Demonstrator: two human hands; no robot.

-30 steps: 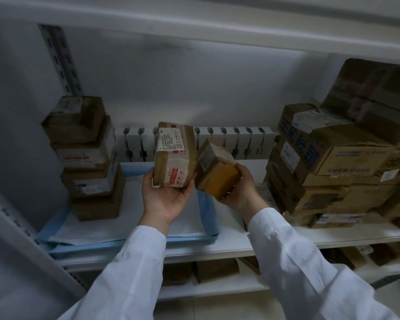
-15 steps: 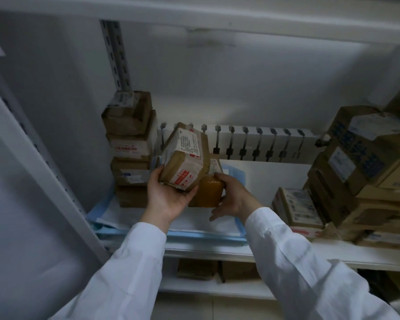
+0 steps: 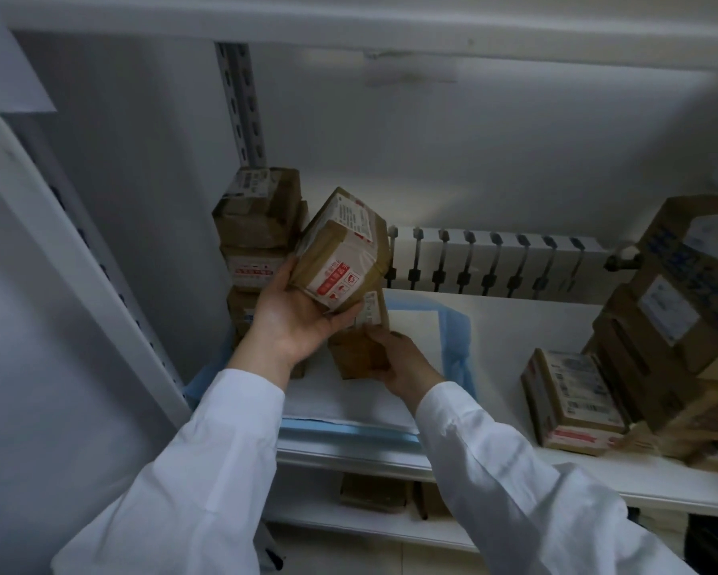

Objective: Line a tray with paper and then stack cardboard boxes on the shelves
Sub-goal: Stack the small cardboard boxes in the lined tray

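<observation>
Entry: small brown box (image 3: 355,350), lowered since a second ago onto the paper-lined tray (image 3: 349,431), beside the box stack (image 3: 257,226). Right hand (image 3: 403,367) fingers curl round it. Left hand (image 3: 295,321) fingers grip the labelled box (image 3: 340,251), tilted and held above it. I judge a second stack is starting.

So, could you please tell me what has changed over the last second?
The right hand has lowered its smaller box from mid-air onto the paper, beside the left stack, keeping its grip. The left hand still holds the labelled box, now tilted and nearer the stack. The stack and the right-hand pile are unchanged.
</observation>
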